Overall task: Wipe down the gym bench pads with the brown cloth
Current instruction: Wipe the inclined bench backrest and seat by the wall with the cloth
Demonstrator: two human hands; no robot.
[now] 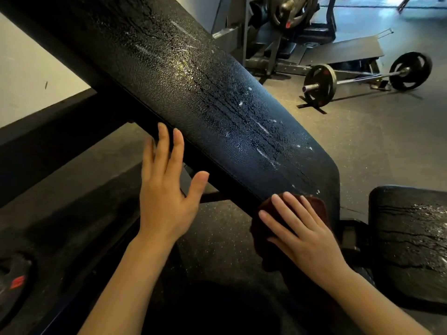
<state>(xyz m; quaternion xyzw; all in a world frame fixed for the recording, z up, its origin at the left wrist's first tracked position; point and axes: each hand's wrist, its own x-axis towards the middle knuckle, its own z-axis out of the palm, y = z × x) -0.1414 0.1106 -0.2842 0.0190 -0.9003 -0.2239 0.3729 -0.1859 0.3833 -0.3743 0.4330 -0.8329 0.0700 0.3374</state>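
Observation:
The long black back pad (193, 93) of the gym bench slants from the upper left down to the lower right, wet with droplets and streaks. At its lower end my right hand (304, 235) presses the brown cloth (263, 238) flat against the pad with straight fingers. My left hand (167, 194) is spread, its fingertips touching the pad's left side edge. The black seat pad (411, 238) lies at the right, also wet and cracked.
A loaded barbell (362, 79) lies on the grey rubber floor at the upper right, beside a rack with weight plates (290, 10). A dark plate (14, 284) with a red mark sits at the lower left. A white wall stands at the left.

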